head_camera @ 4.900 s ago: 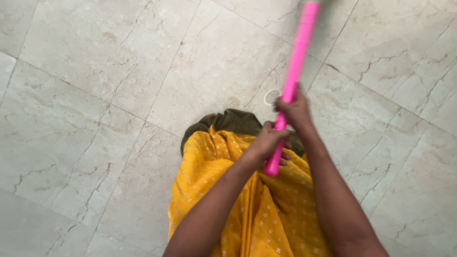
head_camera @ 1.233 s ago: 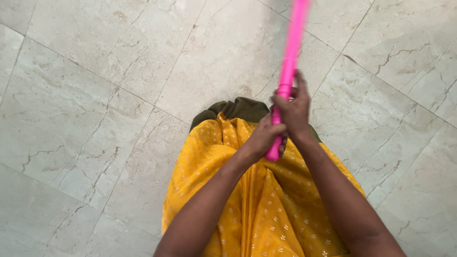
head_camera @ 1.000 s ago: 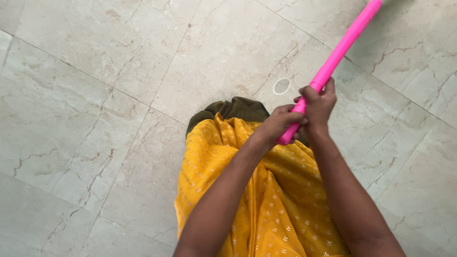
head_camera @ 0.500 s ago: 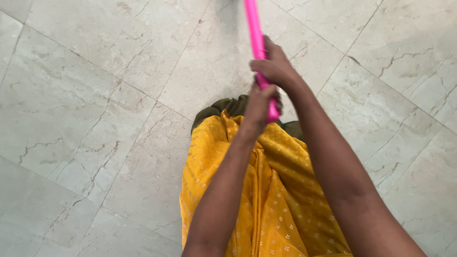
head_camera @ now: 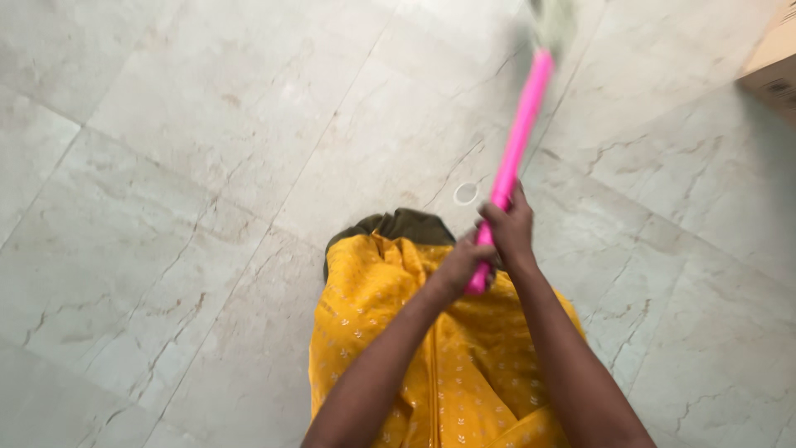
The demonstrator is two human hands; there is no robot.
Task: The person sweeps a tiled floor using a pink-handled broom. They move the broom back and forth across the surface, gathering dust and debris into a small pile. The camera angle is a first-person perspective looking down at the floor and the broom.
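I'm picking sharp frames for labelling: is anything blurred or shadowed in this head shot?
Head view: the pink handle smears with motion blur toward its far end, and the pale head at the top is too blurred to identify. Both hands, left and right, and the yellow garment look fairly sharp. Light is soft, without glare; shadow darkens the floor at the upper right.

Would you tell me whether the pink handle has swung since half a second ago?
Yes. The pink handle now leans right, past the small white ring on the floor; before, it leaned left.
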